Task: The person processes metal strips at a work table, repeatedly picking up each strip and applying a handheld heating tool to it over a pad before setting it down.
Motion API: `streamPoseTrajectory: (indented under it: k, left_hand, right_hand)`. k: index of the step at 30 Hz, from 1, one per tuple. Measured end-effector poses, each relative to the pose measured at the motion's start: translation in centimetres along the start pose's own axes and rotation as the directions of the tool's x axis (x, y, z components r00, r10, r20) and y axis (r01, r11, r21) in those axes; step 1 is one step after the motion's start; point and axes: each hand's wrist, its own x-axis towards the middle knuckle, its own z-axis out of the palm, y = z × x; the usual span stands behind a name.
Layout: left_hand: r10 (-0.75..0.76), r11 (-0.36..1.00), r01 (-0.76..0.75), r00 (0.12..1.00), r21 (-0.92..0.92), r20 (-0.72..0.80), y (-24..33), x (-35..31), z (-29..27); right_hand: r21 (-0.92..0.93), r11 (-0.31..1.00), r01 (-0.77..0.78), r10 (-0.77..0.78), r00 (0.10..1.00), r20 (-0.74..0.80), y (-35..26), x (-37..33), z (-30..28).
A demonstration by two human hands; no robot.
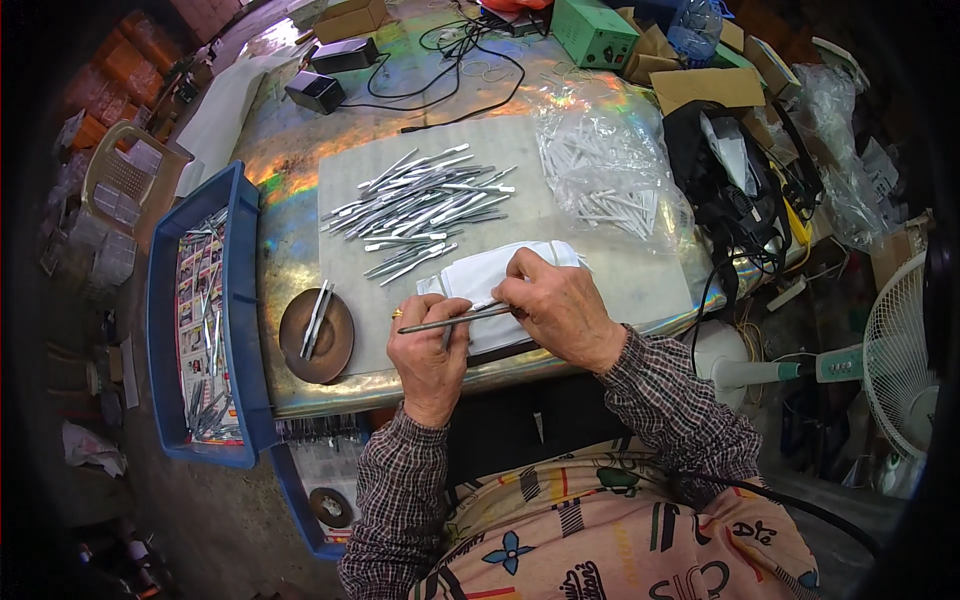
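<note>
My left hand (430, 350) is closed around a slim grey metal tool (440, 324), which lies slantwise across its fingers. Near the tool's right end, the fingers of my right hand (562, 308) are pinched together on a small pale tip; whether it is part of the same tool is hidden. Both hands meet over a white folded pad (515, 262) at the table's near edge. Beyond the left hand, a loose pile of slim grey tools with white ends (420, 205) covers part of a pale sheet (630, 285). Two similar pieces (317, 318) rest in a round brown dish (345, 352).
A blue tray (252, 340) holding more slim pieces stands at the left. Clear plastic bags of white pieces (610, 175) lie at the right, beside a black bag (690, 165). Cables and a green box (595, 35) are at the back; a fan (895, 350) stands right.
</note>
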Motion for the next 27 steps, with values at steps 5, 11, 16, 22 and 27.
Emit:
streamPoseTrajectory:
  k: [5, 11, 16, 22, 27]
  left_hand:
    - [0.027, 0.999, -0.027, 1.000, 0.026, -0.016, -0.1, -0.1, 0.0]
    - [0.035, 0.999, -0.034, 0.999, 0.042, -0.040, 0.0, -0.4, 0.2]
    - [0.140, 0.979, -0.128, 0.988, 0.159, -0.065, 0.5, -0.3, 0.4]
    - [0.160, 0.973, -0.147, 0.985, 0.178, -0.061, 0.4, -0.5, 0.4]
    - [0.167, 0.974, -0.155, 0.984, 0.167, -0.058, 0.1, -0.5, 0.5]
  right_hand:
    - [0.052, 0.998, 0.045, -0.040, 0.995, -0.094, -0.5, 0.0, -0.5]
    - [0.621, 0.779, -0.089, 0.205, 0.972, -0.117, 0.3, -0.9, -1.9]
    - [0.365, 0.930, -0.042, 0.164, 0.936, -0.310, 0.5, -1.7, -2.1]
    - [0.271, 0.959, -0.077, 0.126, 0.978, -0.168, -0.5, -0.7, -5.7]
    - [0.347, 0.901, 0.259, -0.050, 0.859, -0.510, -3.5, 0.9, -8.8]
